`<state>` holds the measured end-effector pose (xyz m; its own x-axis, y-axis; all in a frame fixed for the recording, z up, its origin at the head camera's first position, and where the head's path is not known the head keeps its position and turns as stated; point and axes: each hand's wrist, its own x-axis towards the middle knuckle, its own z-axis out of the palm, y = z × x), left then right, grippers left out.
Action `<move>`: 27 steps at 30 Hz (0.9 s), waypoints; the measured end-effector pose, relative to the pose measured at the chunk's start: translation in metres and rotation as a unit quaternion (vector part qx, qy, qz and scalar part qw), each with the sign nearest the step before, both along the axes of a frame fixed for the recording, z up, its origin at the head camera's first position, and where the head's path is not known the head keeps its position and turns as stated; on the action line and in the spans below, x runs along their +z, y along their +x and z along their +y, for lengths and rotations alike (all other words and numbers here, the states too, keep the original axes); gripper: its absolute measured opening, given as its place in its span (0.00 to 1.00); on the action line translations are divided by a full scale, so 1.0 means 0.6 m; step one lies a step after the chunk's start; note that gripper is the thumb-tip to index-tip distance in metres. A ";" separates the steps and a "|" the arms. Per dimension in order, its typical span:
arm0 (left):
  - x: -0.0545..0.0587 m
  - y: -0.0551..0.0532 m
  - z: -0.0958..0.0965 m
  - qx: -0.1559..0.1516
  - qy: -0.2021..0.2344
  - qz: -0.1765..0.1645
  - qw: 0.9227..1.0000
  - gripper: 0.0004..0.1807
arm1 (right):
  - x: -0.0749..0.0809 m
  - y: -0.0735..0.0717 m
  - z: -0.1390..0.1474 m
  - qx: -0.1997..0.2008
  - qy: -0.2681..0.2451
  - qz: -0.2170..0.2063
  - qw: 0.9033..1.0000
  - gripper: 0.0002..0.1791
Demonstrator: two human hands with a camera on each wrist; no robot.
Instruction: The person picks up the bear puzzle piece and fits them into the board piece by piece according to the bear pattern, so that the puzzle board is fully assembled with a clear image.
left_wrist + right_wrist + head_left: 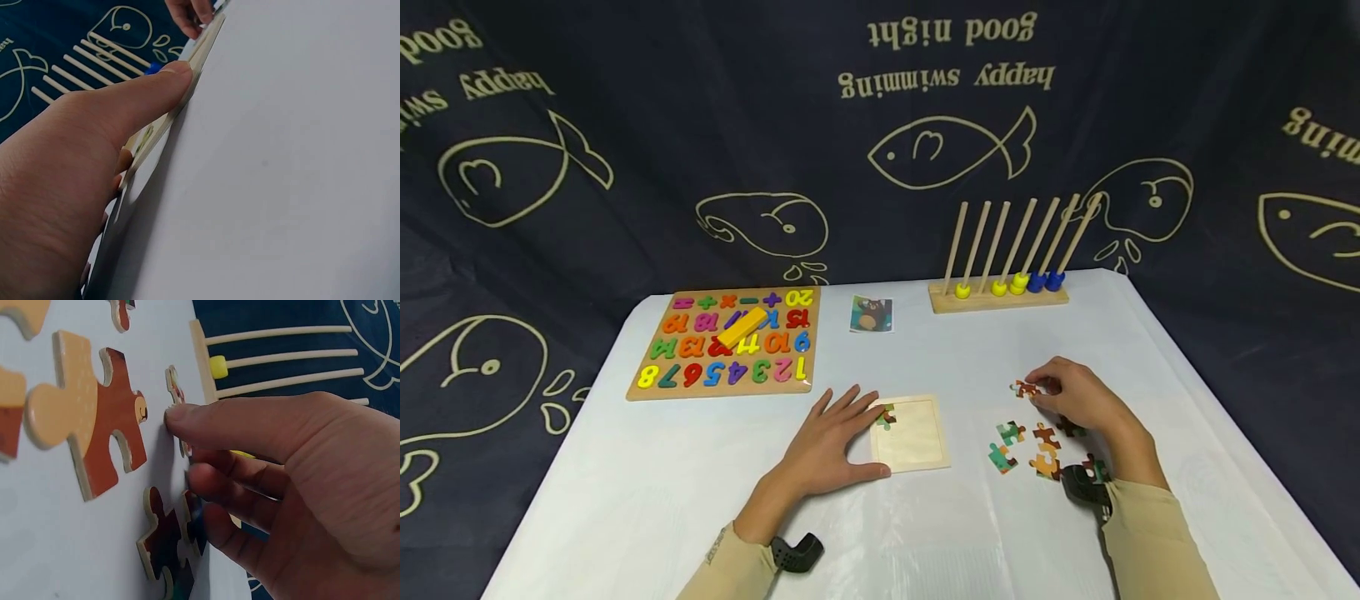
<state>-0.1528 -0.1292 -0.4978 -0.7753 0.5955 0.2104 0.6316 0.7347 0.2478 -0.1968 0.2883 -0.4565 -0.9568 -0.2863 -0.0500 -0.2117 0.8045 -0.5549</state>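
My left hand (831, 450) rests with fingers spread at the left side of a square wooden puzzle tray (917, 467). In the left wrist view its thumb (162, 87) touches the tray's edge. One green-brown puzzle piece (887, 417) sits in the tray's upper left corner, partly under the index finger. My right hand (1082, 396) pinches a reddish-brown jigsaw piece (1022, 389) between thumb and fingers, at the far side of the loose pieces. Close by lie a green piece (1011, 432), a teal piece (1002, 458), a brown piece (1047, 435) and a tan piece (1045, 463).
A wooden number board (722, 346) stands at the back left, a yellow block (742, 328) lying across it. A small bear picture card (872, 314) lies behind the tray. At the back right is a peg rack (1000, 300) with yellow and blue beads.
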 end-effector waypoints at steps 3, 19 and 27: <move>-0.003 0.001 0.002 -0.002 0.002 -0.001 1.000 0.51 | 0.001 0.002 -0.001 -0.002 0.001 -0.005 1.000 0.17; -0.003 0.001 0.001 0.000 0.000 0.005 1.000 0.51 | 0.001 0.004 -0.062 0.043 -0.042 0.018 0.998 0.16; -0.003 0.002 -0.001 0.005 -0.005 0.002 1.000 0.51 | 0.003 0.006 -0.102 0.078 -0.060 0.025 0.995 0.15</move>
